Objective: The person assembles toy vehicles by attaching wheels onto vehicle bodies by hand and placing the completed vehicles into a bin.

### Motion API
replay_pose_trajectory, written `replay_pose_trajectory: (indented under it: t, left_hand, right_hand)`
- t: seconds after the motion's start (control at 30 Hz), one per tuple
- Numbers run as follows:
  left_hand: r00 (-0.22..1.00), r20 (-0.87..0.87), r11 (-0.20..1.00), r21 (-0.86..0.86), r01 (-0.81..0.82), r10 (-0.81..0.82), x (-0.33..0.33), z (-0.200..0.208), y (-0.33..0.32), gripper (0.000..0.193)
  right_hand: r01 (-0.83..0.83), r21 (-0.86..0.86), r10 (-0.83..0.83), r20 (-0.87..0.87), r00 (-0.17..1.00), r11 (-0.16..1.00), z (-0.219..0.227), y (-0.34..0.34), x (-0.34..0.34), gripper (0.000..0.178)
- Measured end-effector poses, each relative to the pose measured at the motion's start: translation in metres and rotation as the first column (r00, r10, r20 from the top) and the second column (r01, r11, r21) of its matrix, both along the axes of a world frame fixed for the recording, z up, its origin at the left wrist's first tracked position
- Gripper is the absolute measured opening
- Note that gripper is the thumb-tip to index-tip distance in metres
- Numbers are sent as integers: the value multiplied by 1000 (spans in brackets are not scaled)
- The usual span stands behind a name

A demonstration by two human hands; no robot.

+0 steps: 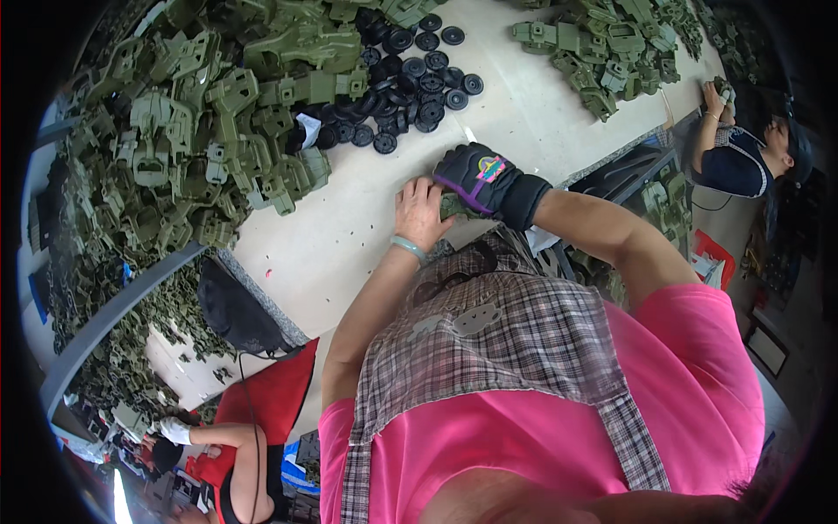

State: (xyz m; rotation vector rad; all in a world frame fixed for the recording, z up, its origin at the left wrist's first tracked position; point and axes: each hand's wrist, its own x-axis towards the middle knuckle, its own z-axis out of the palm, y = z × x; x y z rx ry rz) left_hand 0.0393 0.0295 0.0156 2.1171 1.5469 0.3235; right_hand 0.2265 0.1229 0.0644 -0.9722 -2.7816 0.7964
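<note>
My left hand point(421, 215), bare with a pale bracelet at the wrist, curls its fingers around one side of a green plastic part point(452, 206) at the table's near edge. Over the other side of it closes my right hand point(478, 179), in a black glove with purple trim and a colourful patch. Most of the part is hidden beneath both hands, so its full shape does not show. Just beyond them lie many loose small black wheels point(429, 83), round with hollow centres.
A high heap of green plastic parts point(175, 131) covers the table's left side; another pile point(611, 44) lies far right. The pale tabletop point(305, 236) has small specks. A black bag-like object point(236, 306) hangs at left. Co-workers sit right point(742, 157) and lower left point(231, 445).
</note>
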Motion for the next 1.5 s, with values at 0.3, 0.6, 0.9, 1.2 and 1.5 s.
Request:
replay_pose_trajectory:
  t: [0.3, 0.6, 0.9, 1.2, 1.5]
  left_hand:
    - [999, 34, 1000, -16, 16, -16, -2, -6, -3, 67]
    - [998, -18, 997, -53, 58, -60, -4, -3, 3, 71]
    - [998, -34, 992, -113, 56, -60, -5, 3, 6, 71]
    - [871, 243, 904, -106, -413, 426, -16, 13, -10, 99]
    - [488, 379, 618, -468, -632, 786, 69, 7, -26, 127]
  right_hand:
    - [-40, -6, 41, 152, 988, 999, 31, 3, -9, 27]
    - [10, -59, -2, 130, 992, 998, 13, 3, -1, 32]
    - [345, -149, -344, 31, 938, 927, -22, -22, 9, 36]
    - [702, -15, -684, -244, 688, 712, -40, 46, 70, 42]
    - [528, 64, -523, -87, 848, 847, -32, 92, 61, 37]
